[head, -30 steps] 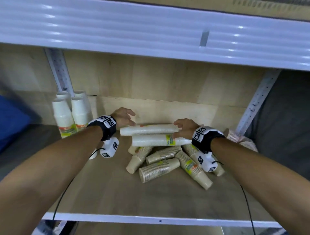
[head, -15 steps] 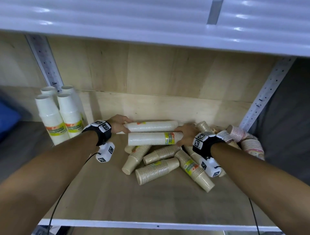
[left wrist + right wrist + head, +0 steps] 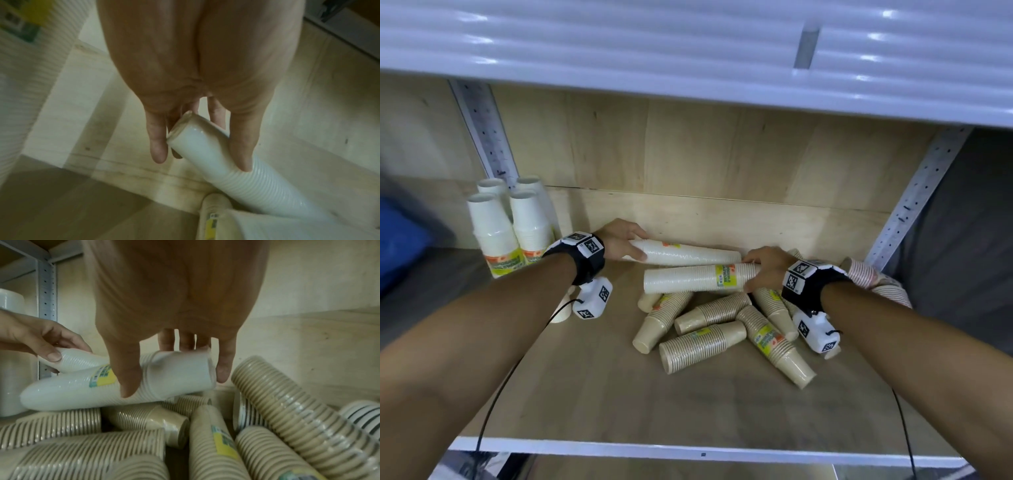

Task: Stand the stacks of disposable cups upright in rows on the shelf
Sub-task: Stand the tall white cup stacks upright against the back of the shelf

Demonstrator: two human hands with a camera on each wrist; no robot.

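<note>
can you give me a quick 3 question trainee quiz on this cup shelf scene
1. True or false: the left hand grips the rear white stack at its left end.
2. Which stack does the right hand hold? A) a brown stack B) the front white stack C) a striped stack
3. How many white stacks already stand upright at the back left of the shelf?

Key: 1 true; 2 B; 3 four.

Looks like a stockroom or shop, probably: metal racking with perforated uprights (image 3: 482, 130), wooden shelf (image 3: 592, 383), wrapped stacks of disposable cups (image 3: 698, 346).
</note>
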